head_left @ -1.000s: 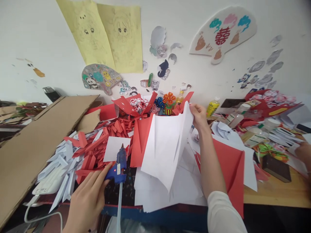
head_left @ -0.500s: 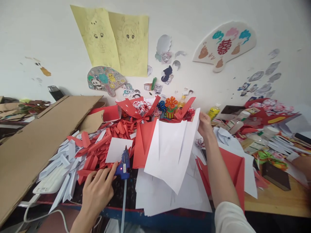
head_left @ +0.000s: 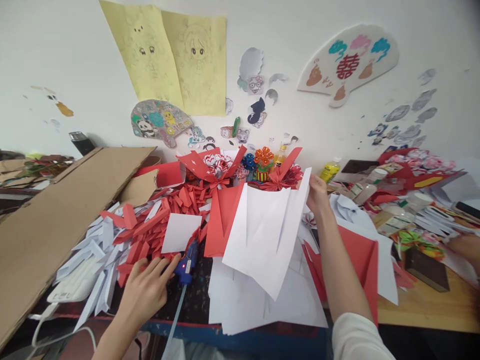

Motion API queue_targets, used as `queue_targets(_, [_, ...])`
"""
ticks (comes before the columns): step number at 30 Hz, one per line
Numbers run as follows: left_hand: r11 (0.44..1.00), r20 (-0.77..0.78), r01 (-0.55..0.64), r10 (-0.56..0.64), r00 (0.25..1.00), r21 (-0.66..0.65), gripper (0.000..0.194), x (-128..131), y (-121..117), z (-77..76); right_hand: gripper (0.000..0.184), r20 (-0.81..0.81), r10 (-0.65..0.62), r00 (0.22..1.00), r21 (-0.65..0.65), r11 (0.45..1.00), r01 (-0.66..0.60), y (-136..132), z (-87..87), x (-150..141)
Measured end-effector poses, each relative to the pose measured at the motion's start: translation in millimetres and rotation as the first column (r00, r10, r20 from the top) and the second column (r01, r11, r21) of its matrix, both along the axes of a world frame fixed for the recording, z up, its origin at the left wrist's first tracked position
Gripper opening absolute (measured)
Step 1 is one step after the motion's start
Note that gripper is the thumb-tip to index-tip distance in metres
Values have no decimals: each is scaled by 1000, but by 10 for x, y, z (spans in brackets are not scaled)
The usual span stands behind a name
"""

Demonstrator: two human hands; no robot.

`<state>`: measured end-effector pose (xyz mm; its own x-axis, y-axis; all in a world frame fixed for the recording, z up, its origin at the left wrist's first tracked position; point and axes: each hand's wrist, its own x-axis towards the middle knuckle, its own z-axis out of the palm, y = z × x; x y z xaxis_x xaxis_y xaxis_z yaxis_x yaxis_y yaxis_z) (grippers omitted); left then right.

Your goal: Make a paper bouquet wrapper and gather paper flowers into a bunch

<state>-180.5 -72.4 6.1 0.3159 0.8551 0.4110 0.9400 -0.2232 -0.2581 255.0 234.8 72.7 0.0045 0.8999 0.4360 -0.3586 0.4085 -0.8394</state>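
Observation:
My right hand (head_left: 318, 194) pinches the upper right edge of a folded white paper sheet (head_left: 260, 240), which stands tilted up above the table. A red folded sheet (head_left: 222, 220) adjoins its left side; whether they are joined I cannot tell. My left hand (head_left: 148, 287) has its fingers spread, the fingertips at the near left side of a blue glue gun (head_left: 186, 265). A red light glows on the gun, and a pale glue stick (head_left: 174, 322) sticks out of its back end. The gun's nozzle lies close to a white square card (head_left: 181, 232).
Loose white sheets (head_left: 262, 305) lie beneath the raised paper. Red folded strips (head_left: 150, 225) and a white power strip (head_left: 73, 285) fill the left, beside a large cardboard sheet (head_left: 71, 215). Paper bouquets (head_left: 217, 167) and bottles (head_left: 330, 171) stand along the wall. A dark box (head_left: 426, 270) sits right.
The glue gun has tipped and shifted slightly left, its glue stick swinging left. My left hand has moved a little left and down. The right hand still holds the white sheet nearly unmoved.

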Motion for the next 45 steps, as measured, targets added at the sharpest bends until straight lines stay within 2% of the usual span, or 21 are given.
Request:
queue_targets(3, [999,18,-23,24,1000,-47,46,32,106,-58,38,-23,10,1000,12,1000,-10,-17,4,-21])
queue_targets(6, [997,26,-62,63,998,-45,42,62,100,-44,39,-18,20,1000,4,1000,-20,-32,-10,-44])
queue_targets(10, [992,36,-124,125,992,-6,38,183,-32,157,41,19,23,1000,-31,999,-23,-59,-33,-82])
queue_targets(14, [996,153,-69,58,986,61,22,406,-31,420,40,34,4,999,-47,999,-2,-91,-11,-129])
queue_targets(17, [992,207,-47,23,978,115,20,579,107,525,38,3,-3,1000,-47,999,3,-119,25,-163])
queue_targets(19, [994,231,-39,14,973,104,21,690,215,568,36,-26,4,1000,-42,999,-5,-136,42,-178])
queue_targets(22, [1000,277,8,-8,961,2,20,895,383,676,32,-60,21,998,-23,999,-23,-158,54,-189])
queue_targets(24, [993,270,83,-58,961,-84,20,1079,540,795,31,-67,32,997,-5,999,-32,-174,58,-191])
queue_targets(27, [966,294,196,-140,946,-169,26,1417,929,991,30,-52,47,998,14,999,-46,-200,56,-197])
queue_targets(29, [933,430,318,-222,875,-166,32,1673,1305,1092,31,-37,48,998,22,999,-47,-215,47,-210])
queue_targets(30, [904,549,404,-268,792,-141,34,1807,1518,1127,31,-30,44,999,26,999,-43,-221,40,-218])
queue_targets(31, [852,692,513,-306,653,-107,37,1941,1738,1153,31,-22,37,999,30,999,-37,-226,32,-227])
queue_targets(32, [766,824,639,-314,471,-73,40,2073,1955,1171,31,-13,27,1000,34,999,-26,-231,23,-236])
queue_targets(33, [709,858,702,-322,400,-61,45,2199,2160,1180,30,-3,12,1000,41,999,-12,-235,13,-241])
queue_targets(36, [535,912,844,-331,241,-29,54,2502,2641,1168,32,21,-68,997,78,995,66,-251,-18,-217])
queue_targets(39, [373,951,928,-288,110,6,55,2677,2899,1101,32,32,-181,983,125,977,176,-272,-42,-110])
queue_targets(41, [307,966,951,-254,39,42,54,2751,2989,1039,32,46,-236,971,139,964,228,-286,-51,-12])
queue_targets(45, [252,986,964,-163,-44,85,50,2896,3067,908,33,80,-289,954,120,953,278,-297,-73,124])
